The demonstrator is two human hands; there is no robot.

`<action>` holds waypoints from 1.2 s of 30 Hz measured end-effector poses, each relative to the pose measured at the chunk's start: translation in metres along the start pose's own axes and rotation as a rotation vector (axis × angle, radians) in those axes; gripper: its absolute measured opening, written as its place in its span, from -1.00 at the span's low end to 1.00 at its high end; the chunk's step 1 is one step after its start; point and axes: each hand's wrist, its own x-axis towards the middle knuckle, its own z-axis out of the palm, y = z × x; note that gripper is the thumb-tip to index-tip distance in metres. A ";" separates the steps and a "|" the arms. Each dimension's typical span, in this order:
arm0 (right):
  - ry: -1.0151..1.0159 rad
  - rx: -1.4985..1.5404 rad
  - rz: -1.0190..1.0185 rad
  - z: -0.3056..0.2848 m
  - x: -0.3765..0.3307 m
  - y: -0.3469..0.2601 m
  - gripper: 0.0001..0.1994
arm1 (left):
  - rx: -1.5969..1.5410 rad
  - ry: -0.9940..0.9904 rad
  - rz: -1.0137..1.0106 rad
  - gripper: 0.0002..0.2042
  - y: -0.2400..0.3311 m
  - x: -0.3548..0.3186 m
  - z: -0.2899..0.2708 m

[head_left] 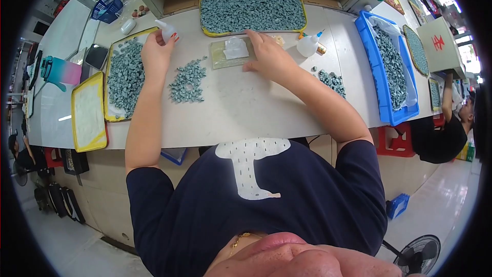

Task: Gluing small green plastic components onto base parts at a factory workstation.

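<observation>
Left hand [158,48] grasps squeeze bottle [167,31]; right hand [271,57], unclenched, spans pad [228,63] at 3-o'clock end, probably steadying it; stone pile [187,83], pad's 8 o'clock, likely for reach.

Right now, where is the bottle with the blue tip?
In the head view, the bottle is on the table, right of centre, between the right hand and the blue bin.

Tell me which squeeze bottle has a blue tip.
The squeeze bottle beside the right hand; the bottle in the left hand has a pale tip.
</observation>
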 end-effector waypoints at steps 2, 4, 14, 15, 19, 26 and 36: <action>0.007 0.026 0.033 -0.011 -0.009 0.000 -0.30 | 0.035 0.005 0.000 -0.62 0.009 -0.006 0.002; 0.143 -0.033 -0.054 -0.025 -0.023 0.006 -0.46 | 0.195 0.256 0.288 -0.66 0.019 -0.018 0.002; 0.116 -0.295 0.227 -0.043 -0.078 0.077 -0.80 | 0.154 -0.201 0.524 -0.86 0.020 -0.054 0.040; 0.130 -0.297 0.197 -0.041 -0.077 0.081 -0.81 | 0.151 -0.216 0.517 -0.87 0.016 -0.057 0.044; 0.084 -0.338 0.294 -0.031 -0.061 0.069 -0.79 | 0.150 -0.252 0.495 -0.89 0.010 -0.053 0.044; 0.032 -0.137 0.224 -0.023 -0.042 0.039 -0.78 | 0.134 -0.230 0.553 -0.91 0.006 -0.049 0.041; 0.177 0.339 -0.072 -0.005 -0.002 -0.004 -0.82 | -0.470 -0.581 0.091 -0.84 0.061 -0.067 0.021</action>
